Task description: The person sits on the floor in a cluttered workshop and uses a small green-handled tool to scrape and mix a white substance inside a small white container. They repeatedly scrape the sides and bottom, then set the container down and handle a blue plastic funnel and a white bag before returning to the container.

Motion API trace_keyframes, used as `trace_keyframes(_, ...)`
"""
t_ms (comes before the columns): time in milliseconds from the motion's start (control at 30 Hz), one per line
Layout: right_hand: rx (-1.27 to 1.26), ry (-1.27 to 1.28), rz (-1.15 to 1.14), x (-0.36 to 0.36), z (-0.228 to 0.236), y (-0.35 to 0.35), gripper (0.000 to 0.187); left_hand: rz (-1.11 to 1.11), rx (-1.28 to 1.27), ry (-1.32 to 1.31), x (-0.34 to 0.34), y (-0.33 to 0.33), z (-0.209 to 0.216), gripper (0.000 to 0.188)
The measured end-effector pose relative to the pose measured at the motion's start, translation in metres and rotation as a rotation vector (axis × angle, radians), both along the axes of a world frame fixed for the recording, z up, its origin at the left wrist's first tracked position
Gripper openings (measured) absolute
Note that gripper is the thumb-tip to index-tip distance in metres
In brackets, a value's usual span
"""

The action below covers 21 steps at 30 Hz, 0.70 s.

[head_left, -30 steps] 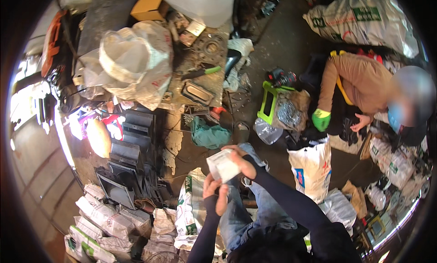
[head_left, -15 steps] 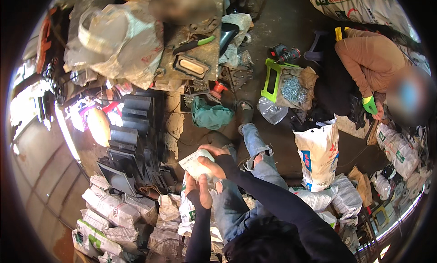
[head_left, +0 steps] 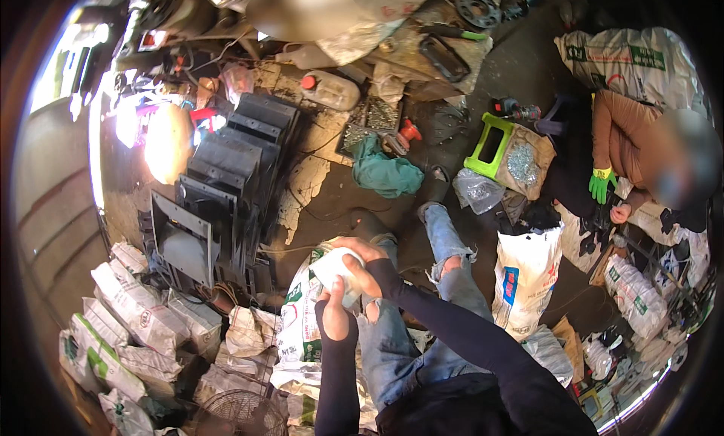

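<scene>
In front of my knees is a small white packet, held between both hands. My left hand grips its lower edge with the thumb up against the near side; the other fingers are mostly hidden. Wrapped over the packet's upper right side is my right hand, fingers curled along the top and thumb on the face. Just beneath and to the left of the packet stands a white and green printed sack, its contents not visible. Black sleeves cover both of my forearms.
Black metal brackets stand stacked at left, with white bundles below them. A white sack of dark pieces stands right of my legs. Beyond are a green stool and a teal cloth. Another person works at right.
The view has swung left, so the scene sits further right. The packet has turned a little in my hands, its printed face now out of sight. The other person's gloved hand has shifted.
</scene>
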State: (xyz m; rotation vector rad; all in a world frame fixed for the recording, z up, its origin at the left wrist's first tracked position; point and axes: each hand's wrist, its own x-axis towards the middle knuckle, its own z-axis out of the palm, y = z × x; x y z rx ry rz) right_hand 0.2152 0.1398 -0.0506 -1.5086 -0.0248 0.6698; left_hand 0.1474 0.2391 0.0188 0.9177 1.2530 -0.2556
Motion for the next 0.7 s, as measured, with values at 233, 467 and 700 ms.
trace_keyframes(233, -0.067, 0.144, 0.029, -0.044, -0.003, 0.082, 0.04, -0.541, 1.107, -0.03, -0.055, 0.038, -0.008, 0.039)
trace_keyframes(467, 0.007, 0.291, 0.192, -0.055, -0.013, 0.121, 0.043, -0.443, 1.281, -0.173, -0.066, 0.087, 0.0, 0.032)
trace_keyframes(700, 0.191, 0.083, 0.163, -0.042, 0.005, 0.131, 0.046, -0.15, 0.535, -0.175, -0.063, 0.109, 0.009, 0.022)
